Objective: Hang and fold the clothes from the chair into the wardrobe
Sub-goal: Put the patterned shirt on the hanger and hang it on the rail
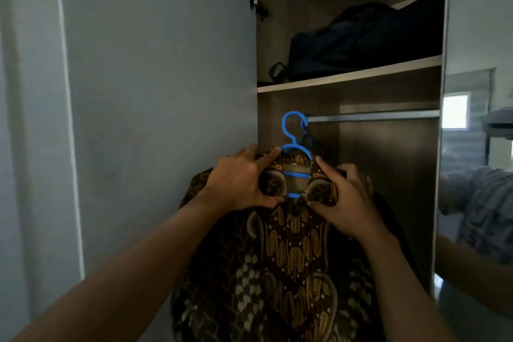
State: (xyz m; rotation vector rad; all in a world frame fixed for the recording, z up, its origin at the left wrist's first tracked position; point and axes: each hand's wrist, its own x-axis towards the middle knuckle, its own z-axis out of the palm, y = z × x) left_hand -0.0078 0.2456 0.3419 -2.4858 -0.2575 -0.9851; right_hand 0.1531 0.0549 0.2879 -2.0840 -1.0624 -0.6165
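A brown and gold batik shirt [288, 253] hangs on a blue plastic hanger [294, 133], whose hook sits at the left end of the wardrobe's metal rail [372, 116]. My left hand [241, 180] pinches the left side of the shirt's collar between thumb and fingers. On the other side of the collar, my right hand [347, 197] pinches the cloth the same way. The hanger's shoulders are hidden under the cloth. The chair is out of view.
The wardrobe [388, 147] stands open, its left door [155, 91] swung out beside the shirt. A dark bag [361, 39] lies on the upper shelf [347, 75]. To the right, a mirrored door [477, 175] reflects the person. The rail is bare right of the hanger.
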